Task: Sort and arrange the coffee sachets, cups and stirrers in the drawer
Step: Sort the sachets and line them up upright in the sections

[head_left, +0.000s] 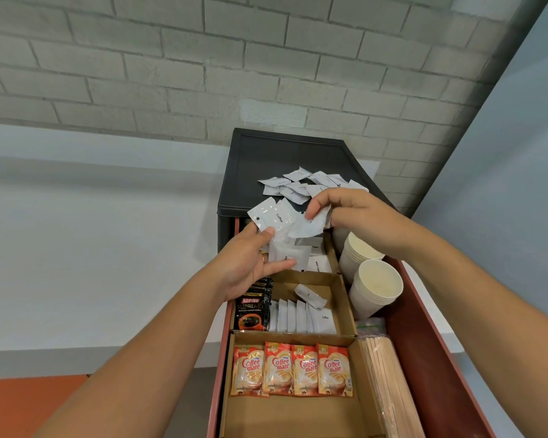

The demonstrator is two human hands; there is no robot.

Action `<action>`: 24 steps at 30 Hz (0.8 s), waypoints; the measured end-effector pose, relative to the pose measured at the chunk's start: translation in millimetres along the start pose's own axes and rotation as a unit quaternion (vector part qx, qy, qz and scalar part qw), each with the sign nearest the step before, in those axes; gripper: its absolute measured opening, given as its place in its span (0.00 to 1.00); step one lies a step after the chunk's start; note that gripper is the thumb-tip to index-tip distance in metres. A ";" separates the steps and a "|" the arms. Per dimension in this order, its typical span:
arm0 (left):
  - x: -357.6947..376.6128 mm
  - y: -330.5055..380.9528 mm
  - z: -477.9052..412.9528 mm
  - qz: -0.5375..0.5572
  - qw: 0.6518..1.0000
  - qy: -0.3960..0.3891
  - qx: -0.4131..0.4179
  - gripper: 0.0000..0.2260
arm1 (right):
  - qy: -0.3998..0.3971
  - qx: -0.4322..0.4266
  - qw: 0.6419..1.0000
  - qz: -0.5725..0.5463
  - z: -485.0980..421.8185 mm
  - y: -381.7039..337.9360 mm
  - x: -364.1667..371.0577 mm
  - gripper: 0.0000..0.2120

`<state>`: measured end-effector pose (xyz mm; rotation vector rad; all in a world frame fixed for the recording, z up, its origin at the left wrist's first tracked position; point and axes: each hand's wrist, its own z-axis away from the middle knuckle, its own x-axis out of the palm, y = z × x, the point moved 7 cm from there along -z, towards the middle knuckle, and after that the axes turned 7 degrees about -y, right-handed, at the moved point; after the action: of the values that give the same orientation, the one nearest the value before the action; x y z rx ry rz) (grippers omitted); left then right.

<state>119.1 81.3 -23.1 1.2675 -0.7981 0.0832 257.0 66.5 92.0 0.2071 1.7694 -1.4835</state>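
Ok: left hand (250, 260) clamps sachet stack (274, 218), right hand (351, 213) pinches single sachet (312, 226); square edges, then file into row (301, 317) at 6 o'clock.

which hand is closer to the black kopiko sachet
Left. The left hand, holding white sachets, is directly over the Kopiko sachet; the right hand is farther up and right, pinching one of them.

1. White sachets (277, 216): a fanned bunch held above the drawer (424, 327); others stand upright in a row in its middle compartment.
2. Paper cups (375, 289): two nested stacks, tilted, at the right side.
3. Stirrers (383, 374): a wrapped bundle lying front right.
4. Orange sachets (290, 369): four side by side in the front compartment.
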 end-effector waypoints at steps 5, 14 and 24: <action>-1.9 0.4 -0.4 0.020 1.000 -0.002 0.003 0.11 | 0.016 -0.026 0.983 0.182 10.6 5.7 1.5 0.20; -4.3 -0.9 -1.7 0.024 1.000 0.002 0.005 0.12 | -0.039 0.064 0.956 0.282 14.7 58.9 28.5 0.08; -5.2 -0.9 -1.8 0.028 1.000 -0.002 0.008 0.11 | -0.134 0.118 0.921 0.345 9.9 95.4 74.0 0.10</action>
<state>116.6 84.5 -26.9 1.2610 -0.8372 0.1324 268.0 60.0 -28.5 0.6471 1.1180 -1.1245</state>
